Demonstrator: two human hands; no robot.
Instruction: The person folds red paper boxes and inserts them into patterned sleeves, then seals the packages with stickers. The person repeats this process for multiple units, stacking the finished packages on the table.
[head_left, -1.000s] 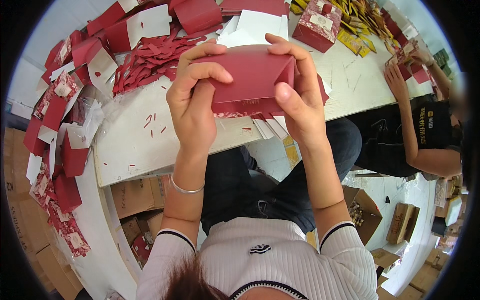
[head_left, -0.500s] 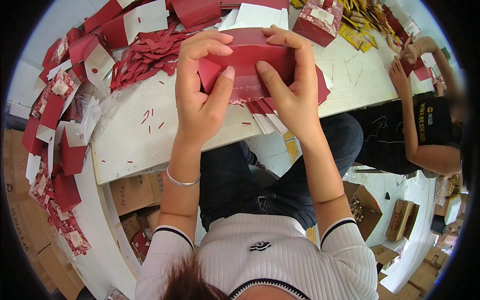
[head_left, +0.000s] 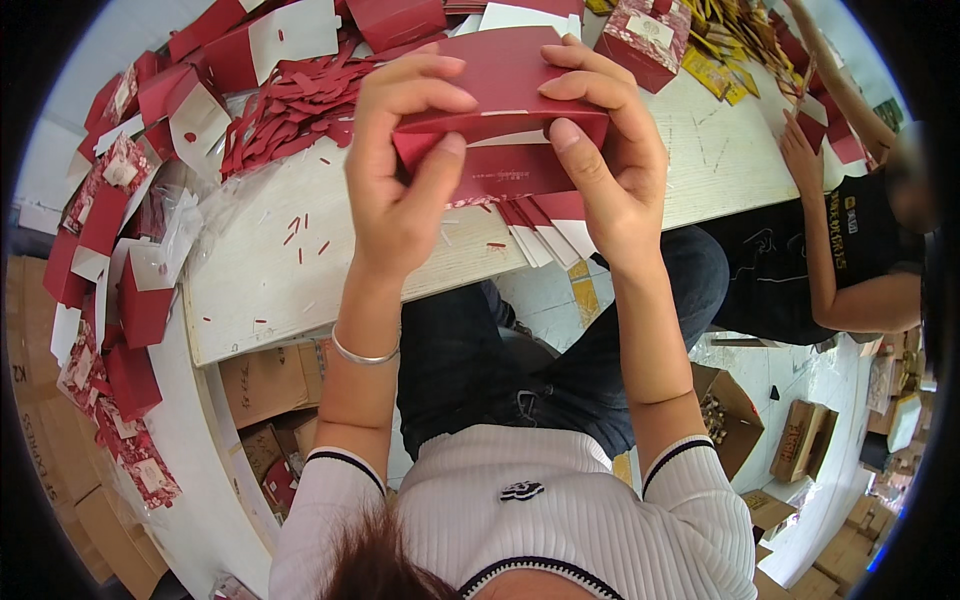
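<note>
Between my two hands is a dark red folding carton [head_left: 510,75], its upper flap bent toward me over a gap that shows a pale inside. My left hand [head_left: 405,165] grips its left end, fingers over the top and thumb on the near side. At the right end my right hand [head_left: 610,150] holds it the same way, the thumb pressed at the flap's edge. Under the carton, a few flat red-and-white card blanks [head_left: 545,225] stick out over the table's near edge.
A heap of red paper strips [head_left: 290,110] lies left of my hands. Several folded red boxes [head_left: 145,295] crowd the left side. A patterned red box [head_left: 645,40] and yellow packets [head_left: 715,70] lie far right. Beside me on the right, a co-worker's arm [head_left: 820,220] reaches to the table [head_left: 270,290].
The carton's upper flap has come down toward me, partly covering the opening. My right hand has shifted slightly right and its thumb now sits at the flap edge. The co-worker's farther arm has risen.
</note>
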